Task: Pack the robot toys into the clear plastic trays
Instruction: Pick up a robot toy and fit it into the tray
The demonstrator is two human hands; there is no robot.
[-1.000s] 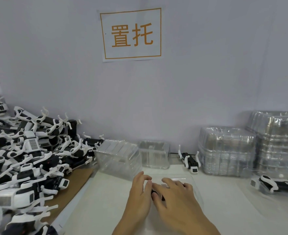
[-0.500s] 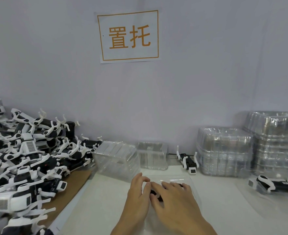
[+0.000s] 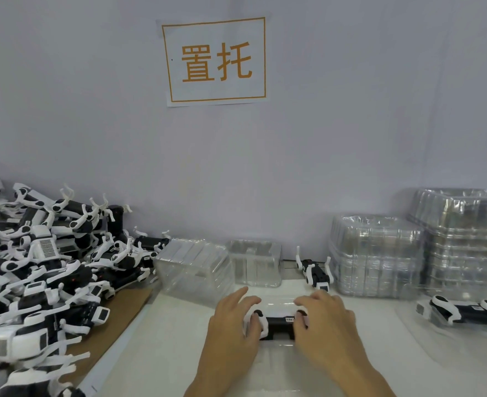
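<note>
A black and white robot toy [image 3: 278, 328] lies crosswise in a clear plastic tray [image 3: 276, 301] on the white table in front of me. My left hand [image 3: 230, 325] presses its fingertips on the toy's left end, fingers spread. The toy's right end lies under the fingertips of my right hand [image 3: 325, 325]. Only the black middle of the toy and parts of its white legs show between the hands. Another toy [image 3: 465, 310] lies in a second clear tray [image 3: 425, 342] at the right.
A big pile of robot toys [image 3: 35, 267] fills the left, partly on brown cardboard [image 3: 121, 308]. Two clear trays [image 3: 196, 265] [image 3: 255, 262] and one loose toy [image 3: 315, 270] stand by the wall. Stacks of trays [image 3: 377, 256] [image 3: 465, 239] rise at the back right.
My hands were close together over the toy and have slid apart to its two ends, so its black body now shows between them.
</note>
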